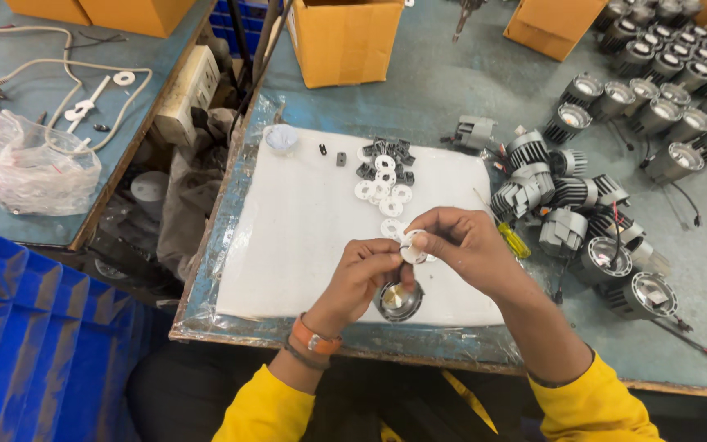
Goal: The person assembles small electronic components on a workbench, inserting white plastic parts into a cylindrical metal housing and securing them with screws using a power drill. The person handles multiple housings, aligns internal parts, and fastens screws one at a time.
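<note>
My left hand (359, 277) and my right hand (461, 244) meet over the front of a white foam sheet (296, 229). Both pinch a small white ring-shaped disc (412, 246) between their fingertips. Just below it, under my left fingers, stands a round grey metal lamp housing (398, 301) with a shiny inside. A pile of more white discs (384, 190) and small black clips (390, 152) lies further back on the sheet.
Several finned grey lamp housings (583, 196) and loose heat sinks crowd the table to the right, more in rows at the back right (664, 82). A cardboard box (344, 41) stands behind. Blue crates (34, 327) sit at the left, a plastic bag (30, 168) on the neighbouring bench.
</note>
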